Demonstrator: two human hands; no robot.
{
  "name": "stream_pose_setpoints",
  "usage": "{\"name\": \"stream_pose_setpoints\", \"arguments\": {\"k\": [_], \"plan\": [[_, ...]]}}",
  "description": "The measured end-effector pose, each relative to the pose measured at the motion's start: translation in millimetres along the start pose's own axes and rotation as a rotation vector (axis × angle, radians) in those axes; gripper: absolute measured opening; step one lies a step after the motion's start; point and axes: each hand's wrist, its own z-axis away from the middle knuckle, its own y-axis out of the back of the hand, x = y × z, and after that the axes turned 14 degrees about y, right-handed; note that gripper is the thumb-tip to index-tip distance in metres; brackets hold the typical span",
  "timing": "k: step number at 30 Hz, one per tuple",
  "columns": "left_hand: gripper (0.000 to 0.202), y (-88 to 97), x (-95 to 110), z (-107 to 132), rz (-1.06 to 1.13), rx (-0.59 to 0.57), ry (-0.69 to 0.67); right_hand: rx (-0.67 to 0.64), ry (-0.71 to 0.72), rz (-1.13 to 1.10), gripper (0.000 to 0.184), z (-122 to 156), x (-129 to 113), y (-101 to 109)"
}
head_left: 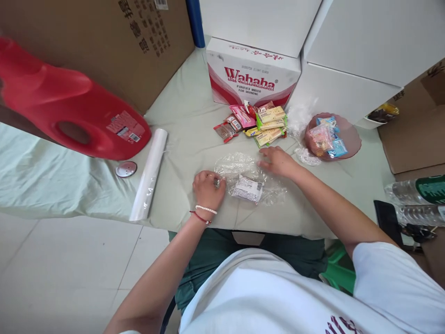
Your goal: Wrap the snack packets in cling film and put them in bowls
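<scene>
A crumpled sheet of clear plastic film (237, 162) lies on the table in front of me. On it rests a small white snack packet (247, 189) with printed text. My left hand (209, 189) is at the film's left edge, its fingers curled and pinching the film. My right hand (278, 161) is over the far right side of the film, thumb and fingers apart, with nothing visibly held. Just beyond that hand is a pile of wrapped snacks (271, 124) in yellow, green, pink and red.
A roll of plastic film (149, 174) lies to the left, beside a round lid (126, 169) and a big red jug (76, 106). Behind the snacks stands a Wahaha carton (253, 74). A pink bowl (351, 144) of packets and several plastic bottles (405, 192) are on the right.
</scene>
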Motion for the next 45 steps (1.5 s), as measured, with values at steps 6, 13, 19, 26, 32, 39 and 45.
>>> {"name": "stream_pose_setpoints", "arguments": {"k": [6,13,19,26,32,39,45], "plan": [[0.046,13.7,0.4,-2.8,0.153,-0.040,-0.124,-0.092,-0.096,-0.155,0.043,-38.9,-15.0,-14.6],[0.019,13.6,24.6,-8.8,0.056,-0.205,-0.338,0.096,-0.034,-0.496,0.016,-31.3,0.3,-22.6],[0.013,-12.8,33.9,-13.9,0.028,-0.106,-0.166,0.214,0.115,-0.608,0.020,-7.5,-9.3,-18.0],[0.061,-16.7,37.3,-6.9,-0.085,-0.016,-0.031,-0.007,0.307,-0.161,0.039,40.1,-75.3,-16.2],[0.031,1.8,10.1,-22.6,-0.079,-0.143,-0.036,-0.176,0.242,0.046,0.056,58.8,-104.1,-34.6],[0.014,19.4,9.5,-18.7,0.444,-0.330,0.035,-0.092,0.220,0.090,0.057,61.3,-117.2,-37.7],[0.025,13.7,44.8,37.2,0.585,-0.561,-0.162,-0.001,0.183,0.082,0.046,78.0,-123.2,-58.8]]}}
